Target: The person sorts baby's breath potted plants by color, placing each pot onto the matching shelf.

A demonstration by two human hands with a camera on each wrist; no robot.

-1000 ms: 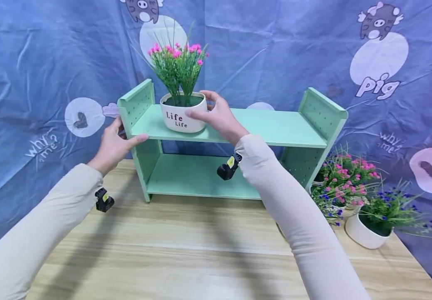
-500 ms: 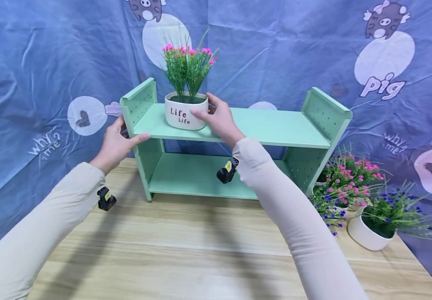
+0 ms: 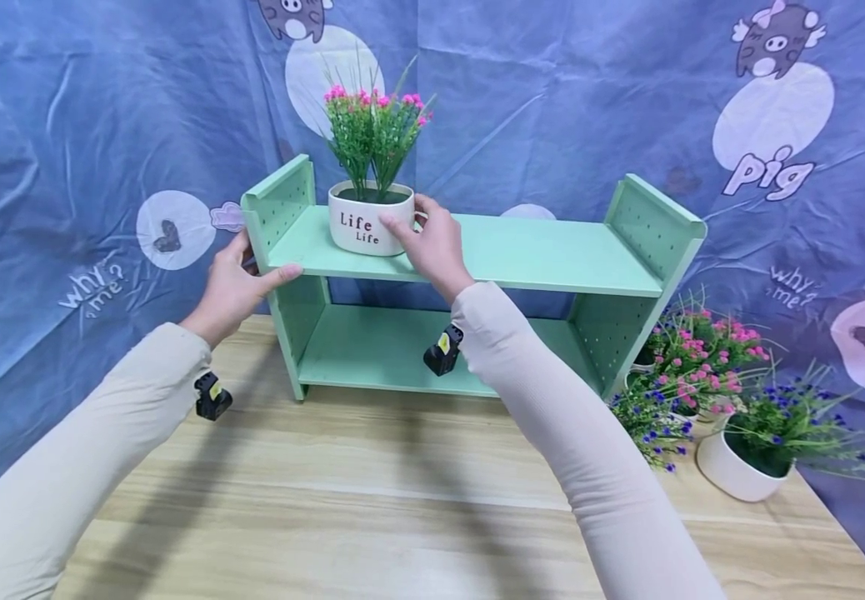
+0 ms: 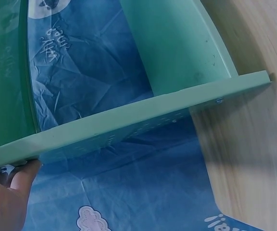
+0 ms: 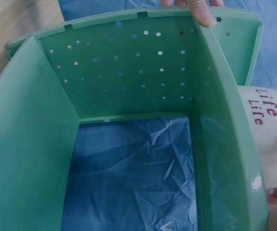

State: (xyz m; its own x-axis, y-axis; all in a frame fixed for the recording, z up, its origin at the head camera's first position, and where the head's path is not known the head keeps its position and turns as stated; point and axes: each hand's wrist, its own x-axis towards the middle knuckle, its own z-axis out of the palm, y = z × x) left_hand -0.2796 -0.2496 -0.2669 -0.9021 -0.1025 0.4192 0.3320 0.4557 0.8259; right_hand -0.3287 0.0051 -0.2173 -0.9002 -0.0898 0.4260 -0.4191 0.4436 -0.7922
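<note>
A: Far left first. What was there?

B: The left hand (image 3: 226, 292), on the shelf's left side panel (image 3: 282, 204). Thumb lay across the front edge by the upper board (image 3: 545, 250); fingers were on the outer face. It gripped the panel between them.

A: Next along?

B: A white flowerpot (image 3: 361, 229), lettered "Life Life", with pink flowers (image 3: 365, 98) on green stems. It stood upright on the upper board, near the left end, apart from the side panel.

A: And the right hand (image 3: 436, 246)?

B: Just right of the flowerpot, holding it: thumb on the front wall, fingers round the right end, partly hidden.

A: Below and beyond?

B: The lower board (image 3: 395, 346) ran beneath, and the green shelf stood on a wooden counter (image 3: 372, 483). Past its right panel (image 3: 646, 237) came a cluster of pink flowering plants (image 3: 710, 354), then, at far right, a white pot (image 3: 740, 467) of blue flowers (image 3: 781, 417). Blue printed cloth (image 3: 552, 125) hung behind everything.
</note>
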